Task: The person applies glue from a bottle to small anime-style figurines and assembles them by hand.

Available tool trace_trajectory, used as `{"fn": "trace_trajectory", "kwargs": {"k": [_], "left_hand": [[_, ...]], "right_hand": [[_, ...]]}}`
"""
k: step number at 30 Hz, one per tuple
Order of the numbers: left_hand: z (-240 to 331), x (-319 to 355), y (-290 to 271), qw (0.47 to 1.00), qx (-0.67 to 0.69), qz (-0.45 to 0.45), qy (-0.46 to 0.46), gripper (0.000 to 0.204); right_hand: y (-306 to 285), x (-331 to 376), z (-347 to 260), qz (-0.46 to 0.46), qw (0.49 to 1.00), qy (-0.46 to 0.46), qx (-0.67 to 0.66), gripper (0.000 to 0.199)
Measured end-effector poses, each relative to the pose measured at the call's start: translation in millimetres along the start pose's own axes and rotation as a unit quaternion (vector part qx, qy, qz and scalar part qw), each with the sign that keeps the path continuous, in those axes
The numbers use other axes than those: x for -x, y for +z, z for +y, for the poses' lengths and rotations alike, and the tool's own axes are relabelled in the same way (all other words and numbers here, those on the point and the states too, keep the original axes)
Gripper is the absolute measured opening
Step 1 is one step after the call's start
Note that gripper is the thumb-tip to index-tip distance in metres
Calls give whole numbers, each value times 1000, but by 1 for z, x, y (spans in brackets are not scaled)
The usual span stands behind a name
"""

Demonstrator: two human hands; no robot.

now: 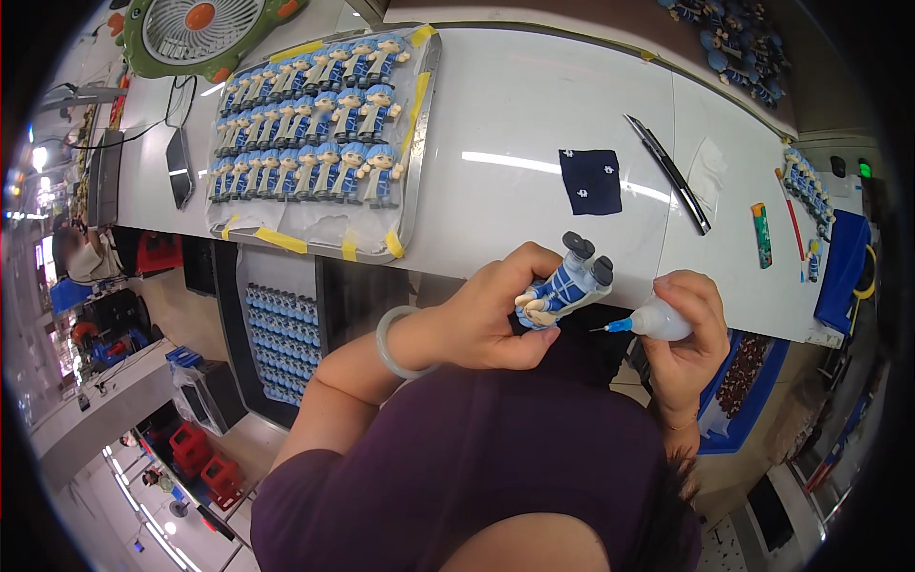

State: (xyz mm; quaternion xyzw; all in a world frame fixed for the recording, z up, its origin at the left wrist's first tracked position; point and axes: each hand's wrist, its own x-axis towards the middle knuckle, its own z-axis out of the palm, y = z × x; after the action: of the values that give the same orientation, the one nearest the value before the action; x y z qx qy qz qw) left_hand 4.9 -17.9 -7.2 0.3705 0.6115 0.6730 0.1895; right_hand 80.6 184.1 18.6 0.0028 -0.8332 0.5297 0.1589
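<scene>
My left hand (505, 310) is closed around a small doll figurine (556, 291) in blue and white clothes, tipped so its dark shoes point up and away from me. Its head end is mostly hidden by my fingers. In my right hand (691, 334) is a white squeeze bottle (662, 319) with a blue-based needle tip (615, 326). The needle points left toward the figurine, with a gap between them. Beyond my hands, a dark navy cloth (590, 181) with small white marks lies on the white table (496, 114).
A tray (419, 143) edged with yellow tape holds rows of similar figurines at the left. A black craft knife (672, 176), white tissue (706, 172) and green lighter (762, 234) lie rightward. A green fan (195, 38) stands far left; a blue bin (753, 405) sits below the right side.
</scene>
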Motion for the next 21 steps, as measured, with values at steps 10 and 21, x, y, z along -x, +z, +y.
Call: {"fn": "trace_trajectory", "kwargs": {"k": [10,21], "left_hand": [[-1,-3,-1,998,-48,-20,27,38],[0,-3,0,999,-40,-15,15,35]], "right_hand": [[0,-3,-2,-12,998,-40,37,36],[-4,-3,-9,18,974,-137,179,39]]}}
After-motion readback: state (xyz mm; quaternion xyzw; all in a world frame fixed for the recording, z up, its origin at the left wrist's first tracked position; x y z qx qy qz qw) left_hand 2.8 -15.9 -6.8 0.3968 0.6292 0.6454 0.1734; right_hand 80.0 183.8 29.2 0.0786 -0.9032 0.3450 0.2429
